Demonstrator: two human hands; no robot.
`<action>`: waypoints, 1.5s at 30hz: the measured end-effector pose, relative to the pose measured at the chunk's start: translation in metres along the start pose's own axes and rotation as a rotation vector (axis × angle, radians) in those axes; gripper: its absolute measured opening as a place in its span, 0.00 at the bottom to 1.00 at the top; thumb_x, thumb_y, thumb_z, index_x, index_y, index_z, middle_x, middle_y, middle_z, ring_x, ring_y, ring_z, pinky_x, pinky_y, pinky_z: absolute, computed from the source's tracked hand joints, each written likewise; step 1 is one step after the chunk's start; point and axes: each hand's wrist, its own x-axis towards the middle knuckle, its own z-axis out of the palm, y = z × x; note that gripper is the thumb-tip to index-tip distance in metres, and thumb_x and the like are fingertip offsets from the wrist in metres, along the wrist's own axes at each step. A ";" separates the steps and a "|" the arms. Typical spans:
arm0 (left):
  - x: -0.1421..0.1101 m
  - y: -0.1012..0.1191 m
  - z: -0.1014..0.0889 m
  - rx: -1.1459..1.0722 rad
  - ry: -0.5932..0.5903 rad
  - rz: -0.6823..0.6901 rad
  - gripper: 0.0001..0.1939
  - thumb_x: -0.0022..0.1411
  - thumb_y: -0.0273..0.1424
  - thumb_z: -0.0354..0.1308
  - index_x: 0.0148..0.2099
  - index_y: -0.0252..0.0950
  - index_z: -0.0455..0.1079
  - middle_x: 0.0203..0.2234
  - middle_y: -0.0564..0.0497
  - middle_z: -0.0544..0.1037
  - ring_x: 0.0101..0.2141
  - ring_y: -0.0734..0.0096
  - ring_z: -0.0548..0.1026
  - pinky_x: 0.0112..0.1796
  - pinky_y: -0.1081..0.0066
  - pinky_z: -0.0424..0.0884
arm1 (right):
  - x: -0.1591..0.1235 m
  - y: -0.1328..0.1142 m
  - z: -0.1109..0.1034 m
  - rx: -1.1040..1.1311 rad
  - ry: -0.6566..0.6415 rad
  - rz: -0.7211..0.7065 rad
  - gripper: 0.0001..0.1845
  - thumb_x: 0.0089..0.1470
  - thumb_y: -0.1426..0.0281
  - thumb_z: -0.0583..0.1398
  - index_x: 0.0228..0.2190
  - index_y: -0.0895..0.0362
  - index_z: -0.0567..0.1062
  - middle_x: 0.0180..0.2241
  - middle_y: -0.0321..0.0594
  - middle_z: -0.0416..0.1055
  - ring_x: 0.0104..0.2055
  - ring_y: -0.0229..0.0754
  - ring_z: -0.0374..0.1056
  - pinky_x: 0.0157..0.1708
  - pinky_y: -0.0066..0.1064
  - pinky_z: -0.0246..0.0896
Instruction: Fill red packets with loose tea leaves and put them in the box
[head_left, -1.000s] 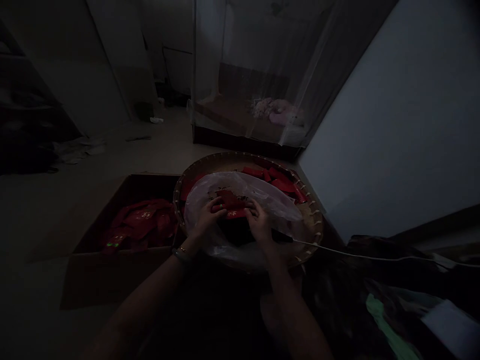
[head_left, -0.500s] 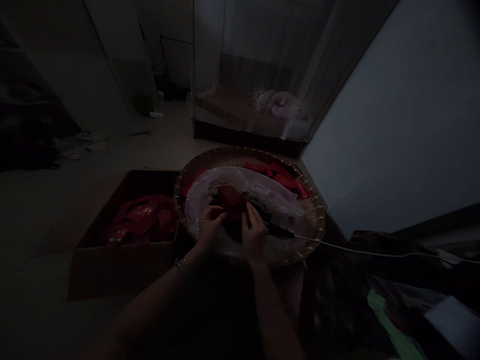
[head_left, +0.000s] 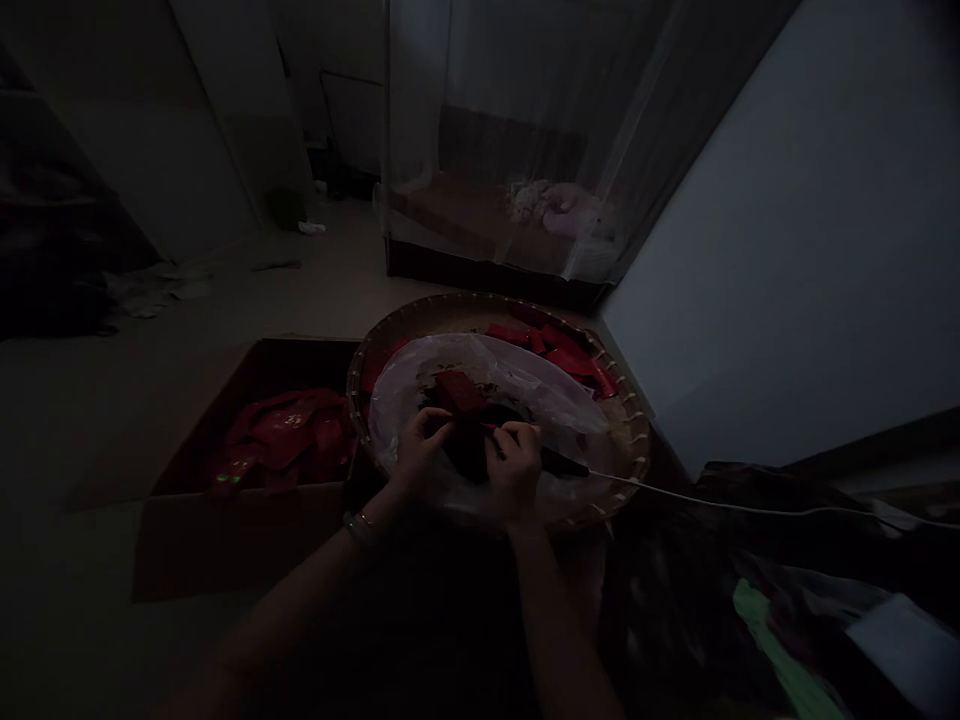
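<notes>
In the dim head view, a small red packet (head_left: 460, 392) lies between my hands over dark loose pieces on a sheet of clear plastic (head_left: 397, 385). My left hand (head_left: 421, 450) is closed at the packet's near left edge, thumb and finger together. My right hand (head_left: 515, 465) pinches a bit of red at the near right edge, its fingers curled. A dark tool handle (head_left: 564, 464) with a white cord lies just right of my right hand. The plastic rests in a round woven bamboo tray (head_left: 634, 425). The packet's near side is too dark to make out.
Several flat red packets (head_left: 570, 358) lie at the tray's far right. Left of it stands an open cardboard box (head_left: 217, 540) with shiny red packets (head_left: 289, 430). The white cord (head_left: 720, 505) runs right, past dark bags and a green strip (head_left: 780, 650). A netted bed stands behind.
My right hand has drawn its fingers in and shifted slightly right, now pinching the packet's edge. My left hand stays nearly in place.
</notes>
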 end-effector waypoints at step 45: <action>-0.003 0.014 -0.008 0.977 -0.490 0.725 0.30 0.57 0.33 0.59 0.61 0.43 0.60 0.57 0.46 0.67 0.58 0.51 0.59 0.54 0.52 0.56 | -0.001 0.011 -0.006 1.341 -0.635 0.982 0.26 0.41 0.49 0.65 0.38 0.53 0.76 0.42 0.40 0.76 0.55 0.49 0.63 0.55 0.44 0.57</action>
